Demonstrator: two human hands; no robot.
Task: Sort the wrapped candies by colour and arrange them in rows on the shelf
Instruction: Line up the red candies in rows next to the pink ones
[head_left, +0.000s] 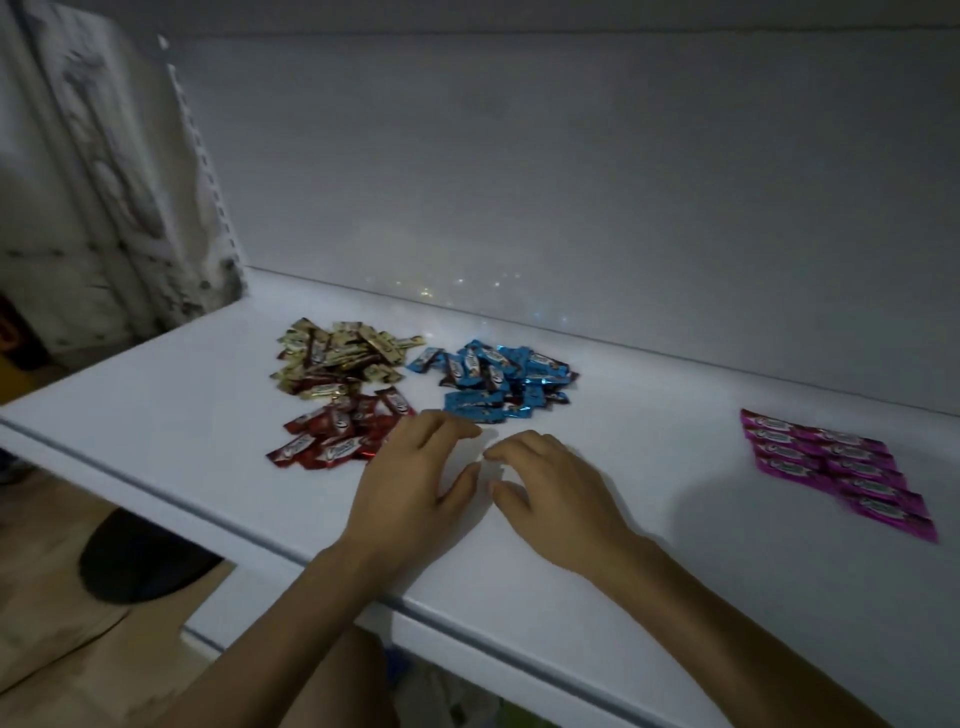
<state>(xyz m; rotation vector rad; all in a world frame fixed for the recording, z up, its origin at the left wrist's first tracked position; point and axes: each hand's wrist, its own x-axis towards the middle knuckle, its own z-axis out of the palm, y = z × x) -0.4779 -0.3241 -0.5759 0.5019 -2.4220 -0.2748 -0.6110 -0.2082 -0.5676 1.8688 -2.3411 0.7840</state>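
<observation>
Head view gives us a white shelf (597, 519) in dim light, and it serves as the only holder of things here, carrying four groups of wrapped candies on its flat top. Toward the back left we see a loose heap of gold candies (340, 358), wrappers lying at all angles and overlapping. Just in front of it, touching its near edge, sits a heap of red candies (340, 431), also jumbled. To the right of the gold heap, with a narrow strip of bare shelf between, lies a heap of blue candies (493, 382), piled and unsorted in direction. Well apart from these three, at the far right of the shelf, the pink candies (836, 467) lie flat and side by side in tidy rows that run diagonally toward the front edge. Both of our hands rest over the bare middle of the shelf, in front of the blue heap. Our left hand (415, 483) is spread, fingers apart and curved, holding nothing that we can see, its back just beside the right edge of the red heap. Our right hand (550, 488) is likewise spread with fingers loosely curved and nothing in it, its fingertips close to those of the left. Behind the shelf rises a plain white back panel (571, 182).
</observation>
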